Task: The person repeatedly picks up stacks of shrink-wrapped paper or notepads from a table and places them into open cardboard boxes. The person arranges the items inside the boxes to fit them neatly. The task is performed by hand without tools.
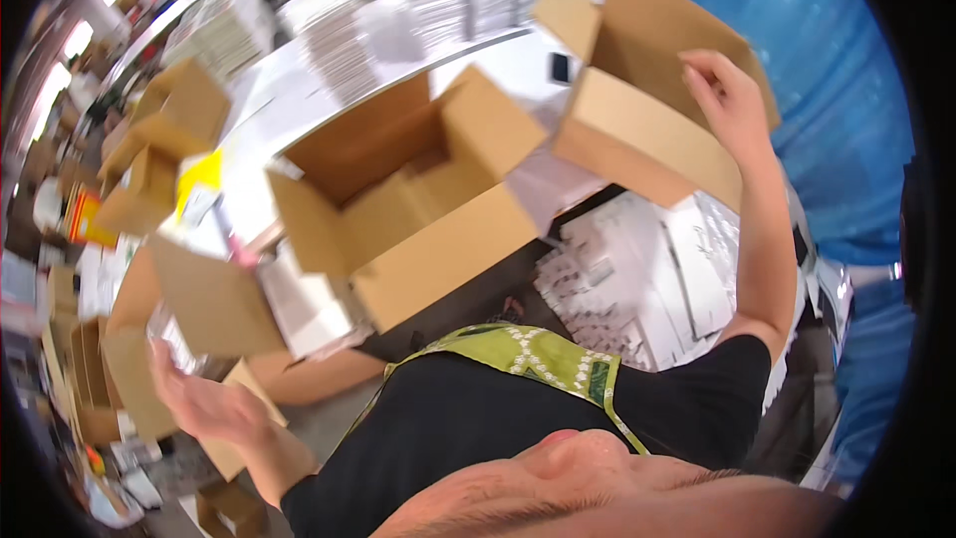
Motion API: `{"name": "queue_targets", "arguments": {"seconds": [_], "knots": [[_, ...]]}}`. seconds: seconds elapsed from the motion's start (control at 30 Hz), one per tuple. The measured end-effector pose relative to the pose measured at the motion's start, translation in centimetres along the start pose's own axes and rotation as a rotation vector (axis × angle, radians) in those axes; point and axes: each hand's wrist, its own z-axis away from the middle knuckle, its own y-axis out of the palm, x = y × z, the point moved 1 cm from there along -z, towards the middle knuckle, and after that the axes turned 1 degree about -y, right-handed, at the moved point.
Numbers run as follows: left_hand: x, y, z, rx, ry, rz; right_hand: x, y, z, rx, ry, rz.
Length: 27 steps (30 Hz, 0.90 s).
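Cardboard box (pixel 652 90) — open-topped, flaps up — hangs tilted in the air up and to the right of the big open carton (pixel 408 199) that sits in the middle of the view. The right hand (pixel 727 100) rests on the raised box's near-right edge, fingers curled against the wall; how firmly they grip I cannot tell, since the fingertips are hidden behind the cardboard. The left hand (pixel 204 403) is well down and to the left of the big carton, palm up, fingers spread wide and holding nothing, just beside a flat brown box flap (pixel 209 304).

One hand on a tilted box looks like a weak hold — it could twist and drop onto the stacks of white printed packs (pixel 637 279) lying below it, right of the big carton. Swinging it leftward might also clip the big carton's upright flap (pixel 493 125) and knock that carton off the edge of the white table (pixel 498 60) behind it.
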Motion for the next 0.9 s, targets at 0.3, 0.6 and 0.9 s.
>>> {"name": "queue_targets", "arguments": {"seconds": [0.3,0.6,0.9], "knots": [[-17.9,34.7,-6.2,0.881,0.264,0.588,-22.6,3.8,4.9,0.846,0.186,0.357],[-24.3,57.1,-4.0,0.886,0.48,0.23,-24.1,8.4,8.4,0.734,0.183,0.391],[-24.0,58.4,-3.1,0.807,0.424,0.356,-35.2,17.3,-7.1,0.962,0.225,0.221]]}}
